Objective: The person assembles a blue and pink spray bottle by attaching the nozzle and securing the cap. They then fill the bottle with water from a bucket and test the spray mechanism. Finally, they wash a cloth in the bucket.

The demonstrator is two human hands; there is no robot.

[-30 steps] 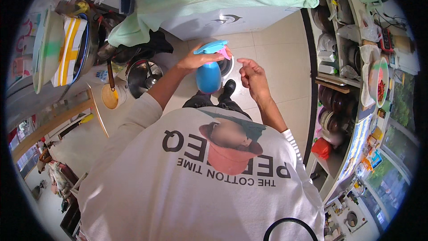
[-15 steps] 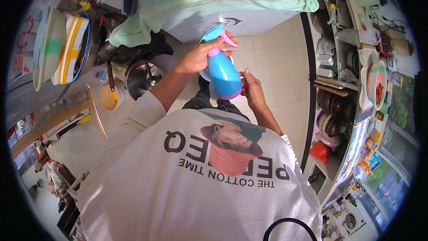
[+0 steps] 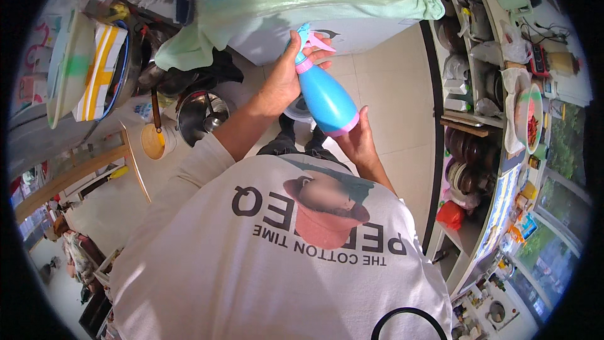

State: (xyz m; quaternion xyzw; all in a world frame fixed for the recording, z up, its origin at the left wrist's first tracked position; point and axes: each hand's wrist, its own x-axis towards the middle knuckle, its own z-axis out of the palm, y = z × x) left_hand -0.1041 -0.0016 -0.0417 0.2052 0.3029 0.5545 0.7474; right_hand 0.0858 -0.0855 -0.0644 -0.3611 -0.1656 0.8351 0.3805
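A blue spray bottle with a pink collar, pink trigger and pink base is tilted in front of me, its nozzle end up and to the left. My left hand grips it round the neck, with the thumb by the spray head and fingers behind the trigger. At the base, my right hand holds the bottle from below, thumb along its side and the other fingers mostly hidden. Beneath the bottle, a pale round container near my feet is partly covered.
Ahead stands a white box-like unit under a pale green cloth. Left are pans, a metal pot with a ladle, and a yellowish bucket. Shelves with kitchenware line the right. Tiled floor lies between.
The bottle has tilted further, its base swinging right. My right hand has moved from beside the base to under it. My left hand has shifted slightly and keeps hold of the neck.
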